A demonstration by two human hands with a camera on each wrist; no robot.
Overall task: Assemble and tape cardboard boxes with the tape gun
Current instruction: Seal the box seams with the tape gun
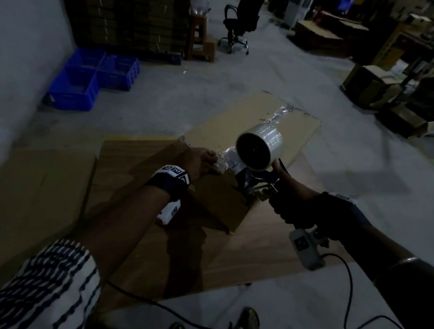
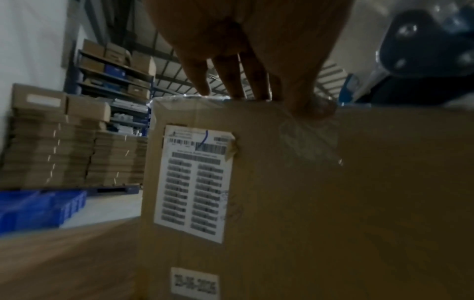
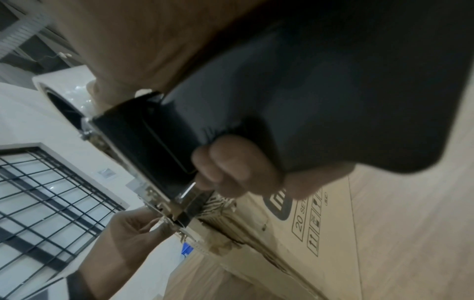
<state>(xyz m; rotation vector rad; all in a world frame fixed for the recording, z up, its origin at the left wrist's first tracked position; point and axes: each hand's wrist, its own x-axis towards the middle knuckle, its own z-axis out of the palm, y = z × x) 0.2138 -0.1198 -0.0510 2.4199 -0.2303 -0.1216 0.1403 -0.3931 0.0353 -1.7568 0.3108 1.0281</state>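
A cardboard box (image 1: pixel 213 205) stands on a wooden tabletop (image 1: pixel 217 263); shiny clear tape runs along its top seam (image 1: pixel 279 114). My left hand (image 1: pixel 205 160) holds the near top edge, fingers over the top and thumb (image 2: pixel 313 109) pressing the crumpled tape end onto the labelled side (image 2: pixel 192 182). My right hand (image 1: pixel 297 210) grips the black handle of the tape gun (image 1: pixel 263 184), whose clear tape roll (image 1: pixel 258 146) sits just above that edge. In the right wrist view my fingers (image 3: pixel 231 172) wrap the handle (image 3: pixel 307 101), with the left hand (image 3: pixel 133 229) at the gun's mouth.
Flat cardboard (image 1: pixel 35 195) lies left of the table. Blue crates (image 1: pixel 91 78) sit by the wall, with stacked flat boxes (image 1: pixel 131 22) and an office chair (image 1: pixel 240 23) behind. More boxes (image 1: pixel 384 90) crowd the right. A cable (image 1: pixel 345 283) hangs from my right wrist.
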